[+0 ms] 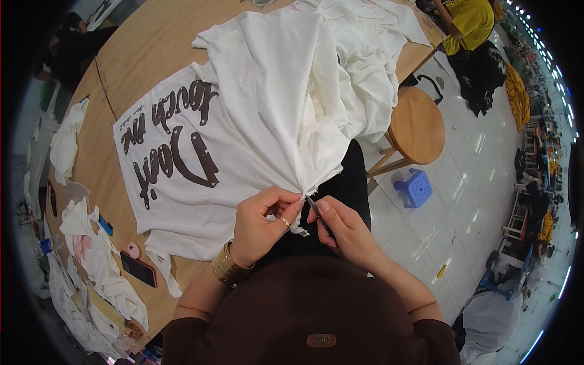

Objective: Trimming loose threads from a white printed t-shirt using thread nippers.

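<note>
A white T-shirt [243, 121] with dark brown lettering lies spread on the wooden table [146, 42], its edge pulled toward my lap. My left hand [264, 222], with a ring and a gold bracelet, pinches a bunched bit of the shirt's fabric. My right hand [344, 228] holds a small dark thread snipper [315, 208], its tip touching the pinched fabric right beside the left fingers.
More white garments [365, 48] are piled at the table's far side. White cloth scraps [97, 261], a phone [139, 268] and small items lie at the left. A round wooden stool [417, 125] and a blue plastic stool [415, 187] stand on the tiled floor. A person in yellow [468, 21] sits at the back.
</note>
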A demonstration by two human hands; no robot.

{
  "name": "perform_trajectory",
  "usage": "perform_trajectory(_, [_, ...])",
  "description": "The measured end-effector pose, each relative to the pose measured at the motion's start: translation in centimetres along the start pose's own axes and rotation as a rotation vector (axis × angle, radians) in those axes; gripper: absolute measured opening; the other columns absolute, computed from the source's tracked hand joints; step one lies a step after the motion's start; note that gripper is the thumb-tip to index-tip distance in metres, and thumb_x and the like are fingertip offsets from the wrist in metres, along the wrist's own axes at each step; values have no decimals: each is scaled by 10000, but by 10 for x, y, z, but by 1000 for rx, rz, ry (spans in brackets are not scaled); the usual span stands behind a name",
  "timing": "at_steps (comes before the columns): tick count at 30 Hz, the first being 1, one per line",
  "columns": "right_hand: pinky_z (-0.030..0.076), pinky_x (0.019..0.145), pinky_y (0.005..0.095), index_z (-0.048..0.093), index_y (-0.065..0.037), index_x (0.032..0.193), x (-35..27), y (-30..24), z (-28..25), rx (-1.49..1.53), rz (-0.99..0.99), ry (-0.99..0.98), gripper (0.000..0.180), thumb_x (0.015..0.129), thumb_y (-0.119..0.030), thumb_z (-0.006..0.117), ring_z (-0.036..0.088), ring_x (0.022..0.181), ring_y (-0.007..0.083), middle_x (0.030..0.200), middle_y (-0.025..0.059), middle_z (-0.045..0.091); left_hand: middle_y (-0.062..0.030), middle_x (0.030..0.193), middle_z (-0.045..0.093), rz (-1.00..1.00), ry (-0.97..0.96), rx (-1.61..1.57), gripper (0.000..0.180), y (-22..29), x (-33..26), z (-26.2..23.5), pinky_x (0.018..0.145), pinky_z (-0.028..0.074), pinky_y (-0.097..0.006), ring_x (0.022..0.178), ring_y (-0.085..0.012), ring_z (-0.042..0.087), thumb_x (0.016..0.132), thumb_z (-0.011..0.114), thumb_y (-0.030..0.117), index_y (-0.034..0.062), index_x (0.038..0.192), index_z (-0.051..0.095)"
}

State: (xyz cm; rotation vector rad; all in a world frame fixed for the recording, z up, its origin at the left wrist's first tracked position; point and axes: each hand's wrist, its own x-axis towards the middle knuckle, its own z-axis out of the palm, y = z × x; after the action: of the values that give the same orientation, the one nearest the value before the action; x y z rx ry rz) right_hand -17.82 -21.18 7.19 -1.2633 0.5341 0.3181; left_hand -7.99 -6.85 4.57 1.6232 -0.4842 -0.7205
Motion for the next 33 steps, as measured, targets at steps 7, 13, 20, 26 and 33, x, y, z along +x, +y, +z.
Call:
perform_trajectory(7, [295,455,198,481,-41,856,3,2,-2,-30,21,5,295,973,-256,316,322,468,47,514,-22,362,-55,721,610,98,19,135,104,2,0,1,559,453,-208,609,-83,570,787,621,14,-14,887,613])
perform_trajectory(13, [239,389,190,466,-58,848,8,11,-2,-45,-27,8,318,975,-293,293,280,411,45,485,-21,341,-47,702,599,103,17,116,102,-2,1,1,546,447,-207,597,-77,560,794,614,16,-13,892,615])
perform_trajectory(20, [236,381,190,456,-55,839,8,15,-1,7,-44,45,311,976,-282,293,276,401,47,481,-20,344,-17,682,597,-83,-15,-106,111,-4,0,2,522,434,-189,584,-39,528,822,597,37,-13,920,616])
perform_trajectory(26, [247,392,187,457,-49,841,5,15,-1,-31,-73,41,322,976,-287,287,288,408,49,484,-18,349,-17,681,595,-87,-11,-114,123,-4,0,2,516,436,-184,575,-41,525,827,594,44,-17,932,611])
perform_trajectory(33, [252,398,186,465,-49,848,7,10,2,-40,-59,51,329,977,-290,281,292,412,47,489,-20,354,-26,697,606,-45,8,-51,137,-7,-1,3,551,439,-191,609,-47,539,802,609,19,-10,936,613])
